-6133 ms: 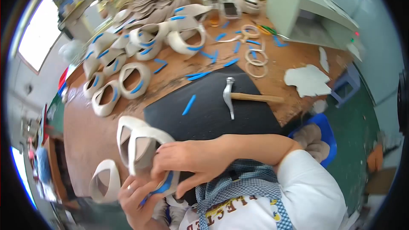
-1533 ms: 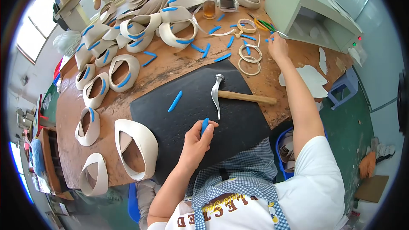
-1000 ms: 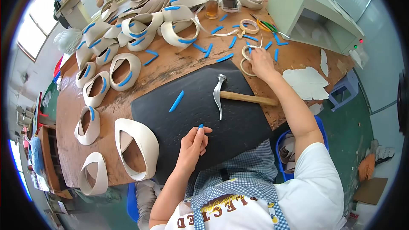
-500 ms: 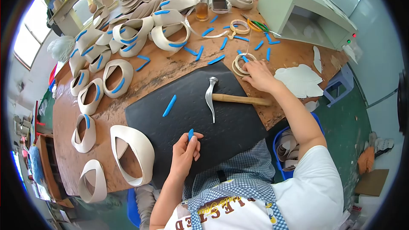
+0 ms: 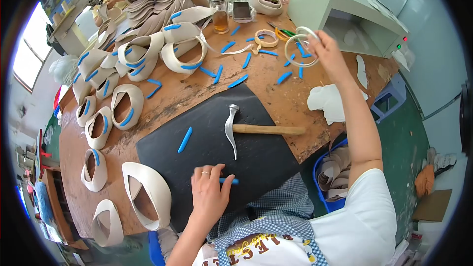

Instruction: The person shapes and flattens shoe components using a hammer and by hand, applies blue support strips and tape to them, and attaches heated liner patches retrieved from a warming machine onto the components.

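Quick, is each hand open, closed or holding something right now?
Left hand: closed, holding a blue strip.
Right hand: closed, holding pale rings.

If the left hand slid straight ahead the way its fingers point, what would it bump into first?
Probably the hammer, ahead of the left hand across the black mat. Depth is hard to tell, so it might just miss.

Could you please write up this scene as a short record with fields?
Left hand: holding a blue strip over the black mat
Right hand: holding pale rings over the wooden table
On the mat: hammer and a loose strip
By the mat's left edge: large cream piece
Far side of table: lidded jar of amber liquid
Beside the jar: phone-like device
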`<action>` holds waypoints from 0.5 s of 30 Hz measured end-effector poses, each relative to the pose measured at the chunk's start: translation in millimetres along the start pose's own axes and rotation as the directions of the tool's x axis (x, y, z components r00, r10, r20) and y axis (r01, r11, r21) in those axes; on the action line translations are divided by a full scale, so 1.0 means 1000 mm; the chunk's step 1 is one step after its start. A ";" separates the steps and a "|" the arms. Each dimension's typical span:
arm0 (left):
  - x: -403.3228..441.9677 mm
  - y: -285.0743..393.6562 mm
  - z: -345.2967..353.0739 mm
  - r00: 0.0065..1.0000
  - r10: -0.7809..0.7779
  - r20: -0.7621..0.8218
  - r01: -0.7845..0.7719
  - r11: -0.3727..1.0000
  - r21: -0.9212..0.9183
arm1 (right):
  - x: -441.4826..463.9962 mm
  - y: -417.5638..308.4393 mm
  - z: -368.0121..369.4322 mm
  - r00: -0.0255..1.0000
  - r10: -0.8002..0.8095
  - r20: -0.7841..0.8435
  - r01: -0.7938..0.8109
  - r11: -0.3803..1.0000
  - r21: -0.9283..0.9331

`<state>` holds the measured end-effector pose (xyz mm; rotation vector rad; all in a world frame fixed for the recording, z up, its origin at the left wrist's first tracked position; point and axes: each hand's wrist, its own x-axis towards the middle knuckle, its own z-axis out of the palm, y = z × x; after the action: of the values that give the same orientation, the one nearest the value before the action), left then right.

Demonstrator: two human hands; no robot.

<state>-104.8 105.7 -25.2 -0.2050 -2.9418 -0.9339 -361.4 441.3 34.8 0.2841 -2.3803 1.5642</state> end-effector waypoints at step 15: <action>0.428 0.078 0.151 0.780 0.625 -0.003 -0.604 0.755 0.254 | 0.034 -0.015 -0.079 0.998 0.014 -0.068 -0.014 1.000 0.005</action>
<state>-518.2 303.6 -67.0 -1.0173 -2.5643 -0.4629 -379.4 507.7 89.2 0.2116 -2.3321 1.5598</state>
